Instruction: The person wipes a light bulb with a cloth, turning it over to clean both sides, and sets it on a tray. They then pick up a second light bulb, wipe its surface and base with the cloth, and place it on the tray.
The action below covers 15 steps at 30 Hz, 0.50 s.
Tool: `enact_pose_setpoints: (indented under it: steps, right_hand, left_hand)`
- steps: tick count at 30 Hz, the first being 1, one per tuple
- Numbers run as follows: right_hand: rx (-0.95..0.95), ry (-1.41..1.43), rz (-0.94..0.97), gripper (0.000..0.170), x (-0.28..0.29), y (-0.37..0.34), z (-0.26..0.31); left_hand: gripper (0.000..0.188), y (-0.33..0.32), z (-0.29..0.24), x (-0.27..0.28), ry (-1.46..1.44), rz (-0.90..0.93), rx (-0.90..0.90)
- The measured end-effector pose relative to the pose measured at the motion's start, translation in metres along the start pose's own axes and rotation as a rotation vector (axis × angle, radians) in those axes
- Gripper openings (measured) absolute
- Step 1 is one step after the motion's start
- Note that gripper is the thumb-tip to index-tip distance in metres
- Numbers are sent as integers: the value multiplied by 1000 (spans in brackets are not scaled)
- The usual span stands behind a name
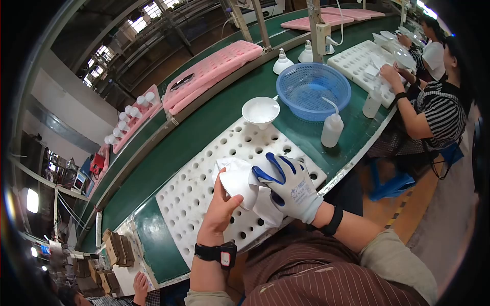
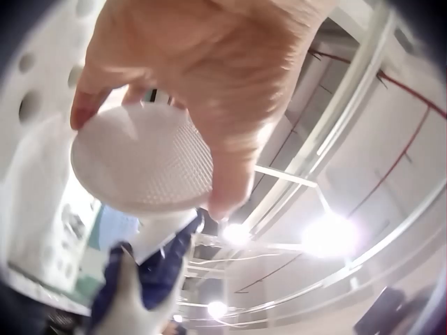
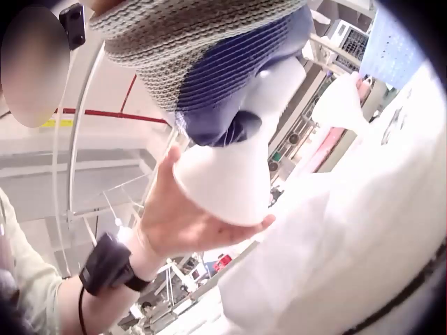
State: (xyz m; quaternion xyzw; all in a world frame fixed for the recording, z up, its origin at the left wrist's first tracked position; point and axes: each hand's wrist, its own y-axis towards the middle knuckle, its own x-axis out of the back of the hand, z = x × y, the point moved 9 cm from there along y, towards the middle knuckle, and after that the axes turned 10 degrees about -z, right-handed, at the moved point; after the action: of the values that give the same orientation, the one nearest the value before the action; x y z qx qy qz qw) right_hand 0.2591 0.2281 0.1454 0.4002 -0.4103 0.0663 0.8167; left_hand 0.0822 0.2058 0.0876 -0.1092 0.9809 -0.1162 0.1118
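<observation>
A white cone-shaped lamp body (image 1: 241, 186) with a textured round face (image 2: 143, 157) is held over the white foam tray (image 1: 196, 204). My bare left hand (image 1: 219, 206) holds its wide rim between thumb and fingers. My right hand (image 1: 291, 186), in a white and blue glove, grips the narrow end (image 3: 255, 132), its fingers curled round it. Soft white sheet material (image 1: 269, 210) hangs beneath the hands onto the tray. Another white lamp (image 1: 261, 111) stands face up at the tray's far edge.
A blue basket (image 1: 314, 92) and a squeeze bottle (image 1: 332, 130) stand beyond the tray to the right. Pink foam trays (image 1: 217, 71) line the far side. Two people sit at the right by another white foam tray (image 1: 357, 64). Cardboard pieces (image 1: 118, 249) lie at lower left.
</observation>
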Motion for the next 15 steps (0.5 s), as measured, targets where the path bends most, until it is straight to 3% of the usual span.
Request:
enact_pose_setpoints:
  steps: [1, 3, 5, 9, 13, 15]
  right_hand:
    - [13, -1, -39, 62, 2, 2, 6]
    - [31, 2, 3, 62, -7, -2, 4]
    - [-1, 32, 101, 63, -19, -7, -4]
    - [-53, 236, -48, 58, 9, -1, 11]
    - [73, 286, 20, 59, -3, -6, 37]
    - [101, 272, 26, 60, -2, -8, 36]
  left_hand:
    - [101, -2, 1, 0, 5, -5, -8]
    - [91, -7, 12, 2, -400, 8, 162]
    - [91, -11, 10, 8, -399, -32, 103]
    - [89, -20, 26, -1, -437, -38, 140]
    - [80, -21, 28, -12, -368, -58, 126]
    - [83, -24, 32, -13, -648, -77, 191]
